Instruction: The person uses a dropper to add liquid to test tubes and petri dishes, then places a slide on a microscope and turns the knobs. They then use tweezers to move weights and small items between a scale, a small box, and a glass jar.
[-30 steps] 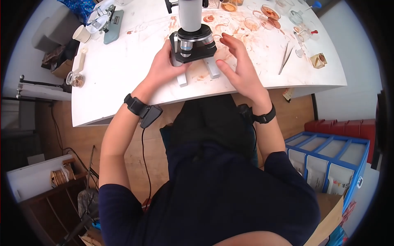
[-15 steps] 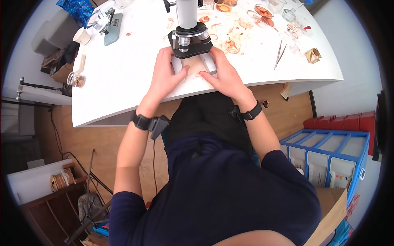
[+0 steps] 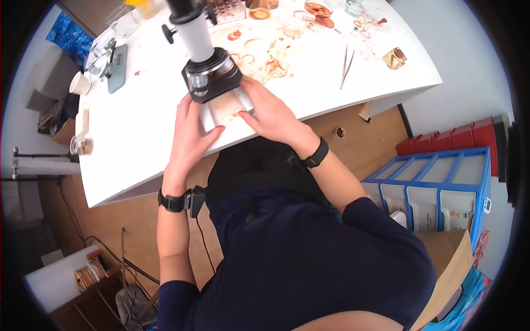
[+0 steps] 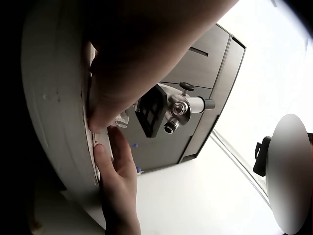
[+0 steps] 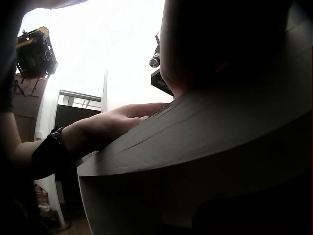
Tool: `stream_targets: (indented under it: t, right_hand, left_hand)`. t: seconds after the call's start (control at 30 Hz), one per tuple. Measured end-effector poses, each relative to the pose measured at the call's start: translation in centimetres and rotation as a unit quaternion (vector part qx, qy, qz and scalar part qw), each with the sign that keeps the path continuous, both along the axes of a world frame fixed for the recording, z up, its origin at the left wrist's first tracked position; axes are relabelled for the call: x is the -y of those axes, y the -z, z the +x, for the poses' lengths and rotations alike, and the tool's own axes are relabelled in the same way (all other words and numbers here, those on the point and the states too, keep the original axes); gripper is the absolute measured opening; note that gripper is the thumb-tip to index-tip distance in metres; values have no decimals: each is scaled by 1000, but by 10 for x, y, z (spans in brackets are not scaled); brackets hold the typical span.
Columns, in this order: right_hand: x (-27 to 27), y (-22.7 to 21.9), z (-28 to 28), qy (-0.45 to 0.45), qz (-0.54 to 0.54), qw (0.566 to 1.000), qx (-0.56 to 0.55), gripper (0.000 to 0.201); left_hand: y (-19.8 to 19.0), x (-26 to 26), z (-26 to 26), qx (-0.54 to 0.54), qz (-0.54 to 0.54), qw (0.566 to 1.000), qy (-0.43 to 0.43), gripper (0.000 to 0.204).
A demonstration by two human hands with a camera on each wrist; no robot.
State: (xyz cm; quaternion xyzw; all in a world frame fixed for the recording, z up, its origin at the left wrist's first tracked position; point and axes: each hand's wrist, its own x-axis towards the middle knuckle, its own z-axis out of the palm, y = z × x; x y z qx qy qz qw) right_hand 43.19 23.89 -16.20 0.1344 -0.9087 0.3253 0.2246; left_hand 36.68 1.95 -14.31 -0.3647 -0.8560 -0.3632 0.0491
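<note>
A white-and-black microscope [image 3: 200, 43] stands near the front edge of the white table [image 3: 143, 129], its tube leaning left in the head view. My left hand [image 3: 186, 138] grips the left side of its forked base [image 3: 206, 117], thumb toward the front. On the other side my right hand [image 3: 276, 115] holds the base, fingers along its outer side and thumb by the front end. The black stage hides some fingertips. In the left wrist view the right hand [image 4: 120, 178] shows low at the table edge, below the microscope's lenses [image 4: 179, 108].
Reddish stains spread behind the microscope. Tweezers [image 3: 346, 67] and a brown paper packet [image 3: 395, 58] lie to the right, petri dishes [image 3: 318, 9] and a flask [image 3: 259, 12] at the back. On the left are a balance [image 3: 117, 69], a paper cup [image 3: 80, 84] and a jar [image 3: 83, 146].
The right hand, apart from the microscope a second ago, came in to the base's right side. Since then both hands have stayed at the base, while the head view has tilted and shifted.
</note>
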Motion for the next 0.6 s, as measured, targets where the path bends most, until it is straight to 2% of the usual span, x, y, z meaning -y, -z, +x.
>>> stream_targets:
  t: [0.13,0.2,0.3,0.33,0.4,0.53,0.6]
  right_hand:
    - [0,-2,2,-5,-1,1000,-12,69]
    - [0,-4,3,-21,0,999,-25,71]
    - [-2,-11,5,-28,9,1000,6,74]
    - [-2,-12,5,-29,6,999,14,74]
    - [-4,-12,4,-33,6,999,2,74]
    - [-5,-13,4,-43,-33,998,36,74]
    - [-6,-14,7,-43,-32,998,30,75]
  left_hand:
    - [2,2,0,12,1,1000,-2,71]
    - [4,7,-2,31,7,999,-9,64]
    - [8,7,-2,13,27,999,-21,60]
    - [6,6,0,-7,31,999,-18,60]
    - [2,4,5,33,30,998,-37,61]
    - [11,6,6,18,0,999,-49,63]
    - [12,7,7,45,-12,997,-63,63]
